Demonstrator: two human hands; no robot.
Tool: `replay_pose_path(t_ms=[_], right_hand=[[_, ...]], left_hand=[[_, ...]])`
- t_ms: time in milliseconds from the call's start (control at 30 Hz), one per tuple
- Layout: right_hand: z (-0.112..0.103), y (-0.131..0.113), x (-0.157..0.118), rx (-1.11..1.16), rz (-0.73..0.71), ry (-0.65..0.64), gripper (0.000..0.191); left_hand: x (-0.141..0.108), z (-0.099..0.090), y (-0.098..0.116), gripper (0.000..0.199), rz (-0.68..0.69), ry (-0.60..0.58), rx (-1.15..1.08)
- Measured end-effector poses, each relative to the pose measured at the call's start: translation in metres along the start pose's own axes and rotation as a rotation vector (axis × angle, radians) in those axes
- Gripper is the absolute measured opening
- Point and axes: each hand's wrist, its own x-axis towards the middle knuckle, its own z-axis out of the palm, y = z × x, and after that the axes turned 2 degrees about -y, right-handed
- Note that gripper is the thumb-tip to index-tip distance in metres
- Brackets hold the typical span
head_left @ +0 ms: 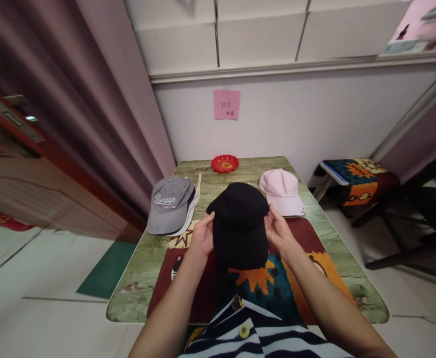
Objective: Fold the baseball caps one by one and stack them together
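Black cap is sitting between the person's two hands, over the near middle part of the surface, with its crown pointing toward the wall and its brim pointing toward the wearer of the striped shirt. The left hand is gripping one side edge of it, thumb and fingers closing near where crown and brim are meeting. The right hand is pinching the opposite side in much the same way, its thumb and fingers closing on the edge. Beneath the cap, a colorful mat in dark red, teal and orange is lying; whether the brim is touching it, I cannot tell.

To the left, a gray cap with white lettering is resting near the surface's edge, and a whitish cap is showing from under and behind it, partly hidden. To the right, a pink cap is resting just beyond the right hand, its brim facing the near side. At the far edge, a red dish with a scalloped rim is standing, while a pink note with handwriting is hanging on the wall above it.
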Motion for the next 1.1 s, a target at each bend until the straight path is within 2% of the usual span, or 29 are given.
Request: replay_pose_path(t_ms=[100, 167, 233, 333, 400, 467, 533, 600, 667, 700, 767, 833, 933, 1100], right_hand=[[-0.008, 0.019, -0.035, 0.017, 0.207, -0.065, 0.025], [-0.008, 0.028, -0.051, 0.005, 0.215, -0.035, 0.026], [-0.002, 0.024, -0.053, 0.002, 0.164, -0.001, 0.032], [0.015, -0.012, -0.031, -0.014, 0.015, 0.01, 0.037], [0.023, -0.052, -0.006, -0.051, -0.122, -0.005, 0.038], [0.022, -0.093, 0.02, -0.129, -0.274, -0.031, 0.037], [0.008, -0.125, 0.043, -0.211, -0.402, -0.017, 0.035], [-0.018, -0.142, 0.06, -0.289, -0.452, 0.086, 0.028], [-0.051, -0.143, 0.069, -0.348, -0.443, 0.329, 0.019], [-0.068, -0.14, 0.071, -0.363, -0.411, 0.386, 0.017], [-0.096, -0.131, 0.07, -0.389, -0.355, 0.443, 0.017], [-0.115, -0.125, 0.067, -0.405, -0.324, 0.468, 0.018], [-0.125, -0.128, 0.066, -0.406, -0.318, 0.473, 0.015], [-0.117, -0.14, 0.071, -0.371, -0.396, 0.396, 0.02]], left_hand=[[0.013, 0.002, 0.0, 0.04, 0.038, 0.024, -0.032], [0.025, 0.005, -0.004, 0.041, 0.063, 0.039, -0.01], [0.037, 0.008, -0.01, 0.042, 0.112, 0.039, 0.051], [0.052, 0.003, -0.024, 0.05, 0.182, 0.071, 0.29], [0.057, -0.01, -0.036, 0.049, 0.255, 0.153, 0.628], [0.057, -0.03, -0.047, 0.034, 0.405, 0.223, 1.05], [0.055, -0.051, -0.054, 0.02, 0.577, 0.213, 1.357], [0.053, -0.066, -0.057, 0.013, 0.673, 0.176, 1.499], [0.054, -0.074, -0.057, 0.013, 0.699, 0.159, 1.543], [0.055, -0.075, -0.056, 0.014, 0.702, 0.157, 1.552], [0.057, -0.075, -0.055, 0.014, 0.707, 0.153, 1.562], [0.058, -0.074, -0.054, 0.015, 0.706, 0.151, 1.567], [0.058, -0.072, -0.055, 0.014, 0.702, 0.155, 1.56], [0.056, -0.07, -0.055, 0.013, 0.683, 0.164, 1.51]])
